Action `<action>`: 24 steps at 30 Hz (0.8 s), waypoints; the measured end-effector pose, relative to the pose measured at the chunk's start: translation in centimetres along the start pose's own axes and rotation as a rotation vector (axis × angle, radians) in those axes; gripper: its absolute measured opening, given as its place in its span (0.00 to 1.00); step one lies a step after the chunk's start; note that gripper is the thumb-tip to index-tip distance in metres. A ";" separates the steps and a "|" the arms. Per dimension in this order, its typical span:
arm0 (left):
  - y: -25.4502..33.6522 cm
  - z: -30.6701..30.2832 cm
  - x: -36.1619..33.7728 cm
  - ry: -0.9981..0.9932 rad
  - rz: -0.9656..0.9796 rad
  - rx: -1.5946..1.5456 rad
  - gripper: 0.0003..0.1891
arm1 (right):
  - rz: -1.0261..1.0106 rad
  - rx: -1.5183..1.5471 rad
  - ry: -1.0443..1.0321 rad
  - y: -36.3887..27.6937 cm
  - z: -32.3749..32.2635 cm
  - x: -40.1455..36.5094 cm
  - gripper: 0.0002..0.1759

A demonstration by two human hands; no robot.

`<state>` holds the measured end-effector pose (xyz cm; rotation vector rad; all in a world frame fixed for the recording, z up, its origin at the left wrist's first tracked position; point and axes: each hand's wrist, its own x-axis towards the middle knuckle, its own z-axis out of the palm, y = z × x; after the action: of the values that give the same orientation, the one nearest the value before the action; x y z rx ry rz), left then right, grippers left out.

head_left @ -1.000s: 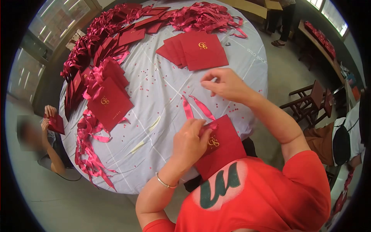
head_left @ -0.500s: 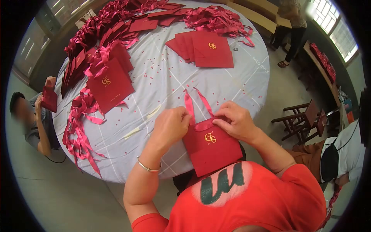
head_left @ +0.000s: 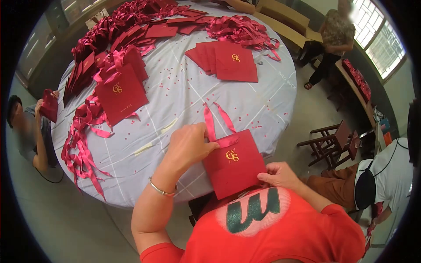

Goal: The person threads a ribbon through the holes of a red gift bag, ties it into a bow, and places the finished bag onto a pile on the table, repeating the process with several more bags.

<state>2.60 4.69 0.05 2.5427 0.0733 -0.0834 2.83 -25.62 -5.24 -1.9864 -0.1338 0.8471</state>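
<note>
A red paper gift bag (head_left: 237,171) with a gold monogram is held between both hands, at the table edge in front of my shirt. My left hand (head_left: 188,142) pinches its upper left corner, the thumb on the front by the ribbon. The thumb of my right hand (head_left: 278,175) presses on the bag's lower right edge, its fingers curled behind and partly hidden. A pink ribbon handle (head_left: 209,125) loops up from the bag's top onto the cloth, and a ribbon piece crosses the front below the top edge.
Red bags lie stacked ahead (head_left: 237,61) and at the left (head_left: 123,94). Loose pink ribbons (head_left: 85,153) hang over the left edge of the round table (head_left: 175,175); more ribbons (head_left: 241,33) are heaped behind. Co-workers stand or sit around; one at the left holds a bag. A wooden chair (head_left: 333,140) stands right.
My right hand has moved from the bag's top right corner down to its lower right edge. My left thumb has come onto the bag's front. The view has shifted slightly.
</note>
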 end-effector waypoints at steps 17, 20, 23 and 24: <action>-4.0 -0.1 2.1 0.433 -0.020 -0.492 0.13 | -1.126 -0.210 0.786 -16.4 -5.2 1.3 0.08; -5.0 -0.3 2.7 0.477 -0.035 -0.556 0.11 | -1.553 -0.884 0.863 -18.2 -3.4 1.8 0.16; -5.2 -0.7 3.0 0.527 -0.031 -0.626 0.11 | -1.564 -1.181 0.677 -14.1 0.9 3.1 0.19; -4.7 -1.3 2.6 0.451 -0.123 -0.650 0.11 | -1.532 -1.143 0.537 -12.7 2.3 3.6 0.18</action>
<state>4.94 9.35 -1.69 1.8627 0.3689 0.4049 7.09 -15.48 2.33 -2.1044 -1.8130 -0.9588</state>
